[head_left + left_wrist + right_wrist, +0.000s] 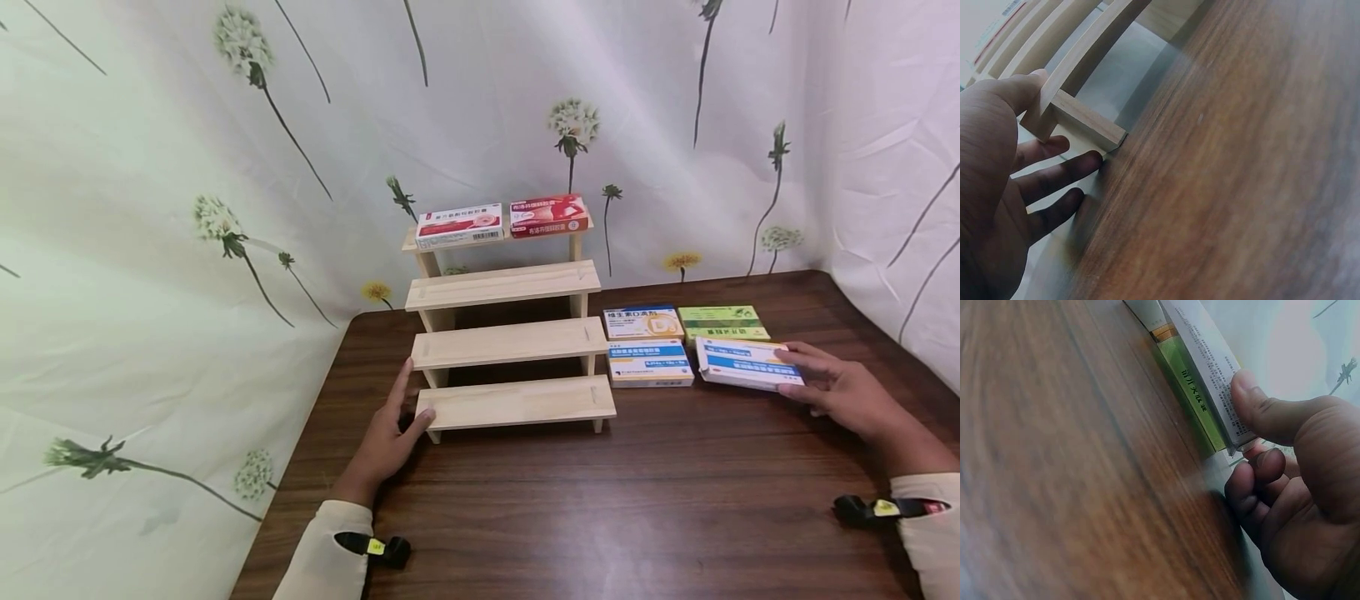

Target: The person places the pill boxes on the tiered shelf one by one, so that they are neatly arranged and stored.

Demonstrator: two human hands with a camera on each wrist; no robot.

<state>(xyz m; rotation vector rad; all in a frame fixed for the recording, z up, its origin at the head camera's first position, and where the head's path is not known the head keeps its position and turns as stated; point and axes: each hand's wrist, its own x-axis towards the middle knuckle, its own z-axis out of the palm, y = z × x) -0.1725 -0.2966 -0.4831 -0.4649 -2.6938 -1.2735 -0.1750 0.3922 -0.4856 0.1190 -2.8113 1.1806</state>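
Observation:
My right hand (851, 392) pinches the right end of a blue-and-white medicine box (742, 362), thumb on one face and fingers at the other. Tilted, the box overlaps the near edge of a green medicine box (723, 321). At the left end of a four-step wooden display rack (517, 404), my left hand (386, 446) touches the low steps with fingers extended. Its thumb (1022, 90) lies on the lowest step, and the other fingers spread beside the rack's leg (1088, 119). Two red-and-white medicine boxes, one paler (459, 227) and one redder (549, 217), sit on the top step.
Right of the rack, a second blue-and-white box (650, 363) lies in front of a vitamin D box (642, 322). All stand on a dark wood table (600, 517). A white cloth with dandelion prints (480, 108) hangs behind and at both sides.

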